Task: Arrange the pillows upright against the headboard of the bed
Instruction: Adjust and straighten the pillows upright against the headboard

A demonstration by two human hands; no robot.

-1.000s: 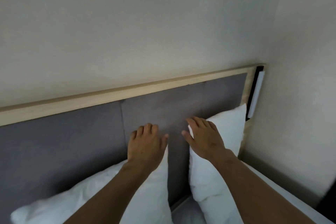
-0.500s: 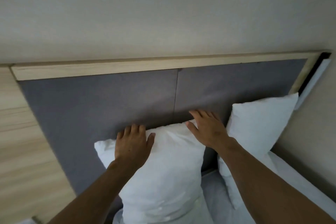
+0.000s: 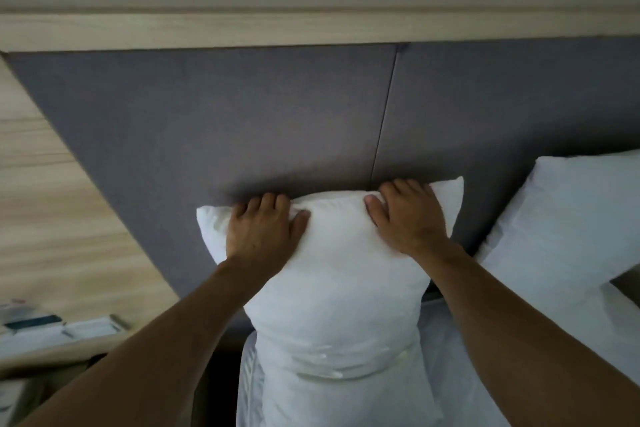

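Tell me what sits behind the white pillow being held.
Behind the white rectangular pillow stands the grey upholstered headboard. Both hands grip its top edge. Whether its back touches the headboard is hidden.

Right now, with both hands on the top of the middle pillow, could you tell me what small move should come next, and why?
Probably press the pillow back so it leans on the grey headboard, then let go. The left hand and right hand already grip its top edge, it stands upright, and the second pillow already rests there.
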